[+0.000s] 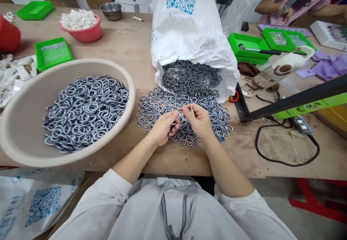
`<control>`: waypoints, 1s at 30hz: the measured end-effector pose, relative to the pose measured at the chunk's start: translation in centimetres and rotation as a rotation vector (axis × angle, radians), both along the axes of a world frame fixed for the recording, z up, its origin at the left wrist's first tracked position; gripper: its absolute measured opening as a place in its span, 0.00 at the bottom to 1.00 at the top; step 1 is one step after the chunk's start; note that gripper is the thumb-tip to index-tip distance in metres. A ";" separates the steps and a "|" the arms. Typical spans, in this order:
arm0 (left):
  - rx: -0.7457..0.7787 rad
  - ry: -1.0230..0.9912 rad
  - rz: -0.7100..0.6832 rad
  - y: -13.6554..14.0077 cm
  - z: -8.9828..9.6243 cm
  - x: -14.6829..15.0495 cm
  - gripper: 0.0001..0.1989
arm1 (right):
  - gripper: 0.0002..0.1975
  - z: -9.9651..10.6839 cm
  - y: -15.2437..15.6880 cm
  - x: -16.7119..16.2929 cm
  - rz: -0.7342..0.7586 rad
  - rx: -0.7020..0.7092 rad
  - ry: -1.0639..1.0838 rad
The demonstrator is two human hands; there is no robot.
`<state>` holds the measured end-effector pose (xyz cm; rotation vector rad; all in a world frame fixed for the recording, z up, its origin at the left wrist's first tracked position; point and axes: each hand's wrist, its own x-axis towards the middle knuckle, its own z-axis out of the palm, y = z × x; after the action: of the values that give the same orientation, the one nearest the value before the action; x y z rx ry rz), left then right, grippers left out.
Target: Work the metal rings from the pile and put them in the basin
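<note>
My left hand [164, 128] pinches a grey ring [178, 116] between thumb and fingers, low over the loose pile. My right hand [200, 121] is closed close beside it, fingertips at the ring. A small thin tool [192, 110] with a narrow tip sticks up from the right fingers; its lower part is hidden. Beneath both hands spreads a pile of grey rings [151, 106]. It spills from the mouth of a white sack [187, 34] lying on the table. To the left, a large beige basin [20, 124] holds many similar rings.
Beyond the basin stand a green tray [54, 63], a pink bowl [90, 34] of white pieces and a metal bowl [111, 12]. At right are a dark metal bar [292, 99], a bottle [267, 77], a black cable [257, 149] and a co-worker [287, 1].
</note>
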<state>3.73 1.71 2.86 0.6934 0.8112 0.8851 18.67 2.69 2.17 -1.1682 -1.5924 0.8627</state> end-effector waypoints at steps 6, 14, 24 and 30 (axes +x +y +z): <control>-0.027 -0.009 0.121 0.0 -0.2 0.1 0.23 | 0.23 1.1 -1.5 -0.2 0.036 0.249 -0.513; -0.006 -0.011 0.106 -0.1 -0.2 0.2 0.23 | 0.23 1.5 -1.7 -0.3 0.052 0.219 -0.601; 0.038 -0.001 -0.082 -0.2 0.2 -0.3 0.24 | 0.28 -0.3 1.0 1.5 -0.212 0.001 -0.366; 0.057 -0.040 0.100 0.9 0.1 -1.5 0.19 | 0.22 -0.6 1.8 1.8 -0.207 -0.030 -0.712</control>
<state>2.22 2.57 2.98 0.6883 0.7928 1.0124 20.47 4.44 1.56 -1.7493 -1.9605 0.3387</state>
